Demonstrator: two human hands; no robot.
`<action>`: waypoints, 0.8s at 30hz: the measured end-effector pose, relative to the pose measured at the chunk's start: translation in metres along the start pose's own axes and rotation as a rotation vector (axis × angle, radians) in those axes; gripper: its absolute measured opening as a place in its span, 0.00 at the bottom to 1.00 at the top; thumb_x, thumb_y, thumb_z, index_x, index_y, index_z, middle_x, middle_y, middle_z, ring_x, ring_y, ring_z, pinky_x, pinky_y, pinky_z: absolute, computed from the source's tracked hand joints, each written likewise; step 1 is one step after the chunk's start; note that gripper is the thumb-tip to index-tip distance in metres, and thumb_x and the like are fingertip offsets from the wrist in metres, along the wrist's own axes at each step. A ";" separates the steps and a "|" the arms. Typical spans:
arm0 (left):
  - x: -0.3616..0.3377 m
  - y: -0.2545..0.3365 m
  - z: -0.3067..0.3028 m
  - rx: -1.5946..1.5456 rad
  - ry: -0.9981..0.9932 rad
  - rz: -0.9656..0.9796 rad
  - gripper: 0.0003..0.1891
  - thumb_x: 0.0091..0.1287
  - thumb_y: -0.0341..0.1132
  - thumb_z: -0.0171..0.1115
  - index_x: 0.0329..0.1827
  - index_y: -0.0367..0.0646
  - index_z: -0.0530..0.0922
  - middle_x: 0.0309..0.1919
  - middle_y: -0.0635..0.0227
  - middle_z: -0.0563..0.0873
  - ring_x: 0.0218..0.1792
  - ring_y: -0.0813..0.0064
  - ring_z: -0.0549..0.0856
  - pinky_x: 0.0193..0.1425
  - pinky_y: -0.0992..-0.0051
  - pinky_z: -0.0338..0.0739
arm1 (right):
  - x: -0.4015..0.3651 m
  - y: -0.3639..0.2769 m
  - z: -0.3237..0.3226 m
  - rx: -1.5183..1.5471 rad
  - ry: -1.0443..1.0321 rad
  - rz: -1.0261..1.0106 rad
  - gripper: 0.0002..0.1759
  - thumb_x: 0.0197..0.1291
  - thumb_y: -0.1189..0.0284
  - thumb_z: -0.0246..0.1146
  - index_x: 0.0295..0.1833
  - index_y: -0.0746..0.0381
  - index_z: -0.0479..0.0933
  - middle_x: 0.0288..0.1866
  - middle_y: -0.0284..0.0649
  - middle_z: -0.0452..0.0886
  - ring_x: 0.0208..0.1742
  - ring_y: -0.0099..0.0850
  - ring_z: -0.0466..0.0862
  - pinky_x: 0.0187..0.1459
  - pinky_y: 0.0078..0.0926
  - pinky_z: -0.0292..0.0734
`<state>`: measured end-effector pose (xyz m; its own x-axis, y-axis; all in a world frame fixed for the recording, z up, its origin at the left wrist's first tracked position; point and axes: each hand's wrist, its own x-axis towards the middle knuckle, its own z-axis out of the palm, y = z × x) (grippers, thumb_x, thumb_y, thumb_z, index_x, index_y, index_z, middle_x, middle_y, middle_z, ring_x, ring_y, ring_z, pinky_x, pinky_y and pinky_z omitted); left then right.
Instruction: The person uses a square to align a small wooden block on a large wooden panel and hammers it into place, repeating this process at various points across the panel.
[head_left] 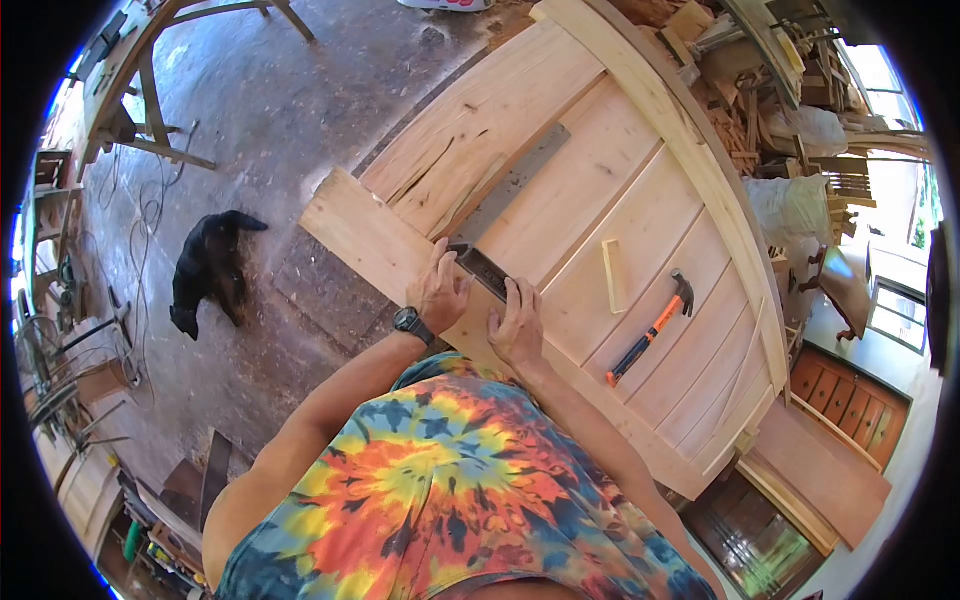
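My left hand (438, 288), with a watch on its wrist, has its fingers curled at one end of a dark oblong block (482, 269). The fingertips of my right hand (518, 325) press on the other end. The block lies at the near edge of a pale wooden door-like panel (640, 225), by the joint of a frame board and the slats; its exact kind I cannot make out. A hammer (650, 330) with an orange and black handle rests on the slats to the right. Beside the hammer is a short wood strip (613, 276).
A black dog (212, 268) stands on the concrete floor (300, 120) to the left. Wood scraps (735, 110) are piled beyond the panel at the right. A wooden trestle (150, 90) stands at the upper left, with cords on the floor nearby.
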<state>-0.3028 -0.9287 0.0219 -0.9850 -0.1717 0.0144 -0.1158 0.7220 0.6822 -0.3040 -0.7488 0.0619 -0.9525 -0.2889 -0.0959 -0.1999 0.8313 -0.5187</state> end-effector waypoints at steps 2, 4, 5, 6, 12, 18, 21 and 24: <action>-0.001 -0.001 0.001 -0.003 0.027 0.020 0.27 0.64 0.40 0.69 0.63 0.39 0.74 0.74 0.49 0.73 0.53 0.48 0.87 0.48 0.54 0.84 | -0.001 0.000 0.000 0.003 -0.006 -0.003 0.34 0.56 0.73 0.67 0.69 0.71 0.70 0.68 0.56 0.70 0.69 0.57 0.70 0.70 0.48 0.70; -0.001 0.000 -0.001 -0.001 0.015 0.007 0.27 0.64 0.40 0.69 0.63 0.39 0.74 0.74 0.49 0.73 0.54 0.48 0.87 0.48 0.53 0.84 | 0.000 0.001 0.001 -0.016 0.021 -0.034 0.34 0.55 0.73 0.68 0.68 0.71 0.70 0.67 0.56 0.71 0.69 0.56 0.70 0.70 0.48 0.70; 0.000 0.001 -0.001 0.000 0.003 -0.001 0.27 0.64 0.40 0.69 0.63 0.39 0.74 0.74 0.49 0.73 0.54 0.48 0.87 0.48 0.53 0.84 | 0.001 0.002 0.001 -0.016 0.018 -0.037 0.34 0.55 0.73 0.68 0.68 0.71 0.70 0.67 0.56 0.71 0.69 0.56 0.70 0.70 0.48 0.70; 0.000 0.001 -0.001 0.000 0.004 -0.005 0.27 0.64 0.40 0.69 0.63 0.39 0.74 0.74 0.49 0.73 0.54 0.48 0.87 0.48 0.53 0.84 | 0.002 0.002 0.000 -0.014 0.021 -0.045 0.34 0.55 0.73 0.68 0.68 0.71 0.70 0.67 0.56 0.71 0.68 0.56 0.71 0.69 0.48 0.70; 0.000 0.003 0.000 -0.025 0.049 0.004 0.26 0.64 0.39 0.70 0.62 0.40 0.74 0.72 0.49 0.75 0.56 0.48 0.85 0.51 0.54 0.83 | 0.010 0.007 -0.005 0.028 -0.007 -0.035 0.32 0.51 0.75 0.66 0.65 0.69 0.72 0.63 0.55 0.74 0.64 0.55 0.73 0.67 0.48 0.72; 0.021 0.023 -0.009 -0.206 0.095 -0.124 0.22 0.62 0.36 0.72 0.57 0.40 0.77 0.61 0.50 0.82 0.55 0.47 0.84 0.55 0.55 0.81 | 0.032 0.011 0.000 0.038 -0.020 0.074 0.29 0.48 0.73 0.65 0.60 0.65 0.75 0.54 0.54 0.76 0.58 0.54 0.75 0.61 0.50 0.74; 0.024 0.035 -0.011 -0.329 0.000 -0.268 0.20 0.61 0.36 0.73 0.54 0.39 0.79 0.54 0.51 0.83 0.53 0.48 0.84 0.57 0.57 0.79 | 0.029 0.021 -0.002 0.032 -0.026 0.127 0.28 0.46 0.73 0.65 0.58 0.61 0.78 0.51 0.52 0.76 0.58 0.54 0.75 0.61 0.49 0.75; 0.016 0.043 -0.004 -0.198 0.075 -0.103 0.20 0.61 0.36 0.73 0.53 0.38 0.80 0.51 0.51 0.83 0.52 0.48 0.84 0.57 0.57 0.79 | 0.014 0.032 -0.012 -0.001 -0.062 0.154 0.27 0.45 0.72 0.65 0.57 0.59 0.80 0.52 0.50 0.77 0.58 0.53 0.76 0.60 0.48 0.75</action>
<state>-0.3235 -0.9030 0.0540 -0.9562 -0.2925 -0.0130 -0.1805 0.5540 0.8127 -0.3262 -0.7208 0.0540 -0.9559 -0.1872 -0.2262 -0.0534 0.8684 -0.4929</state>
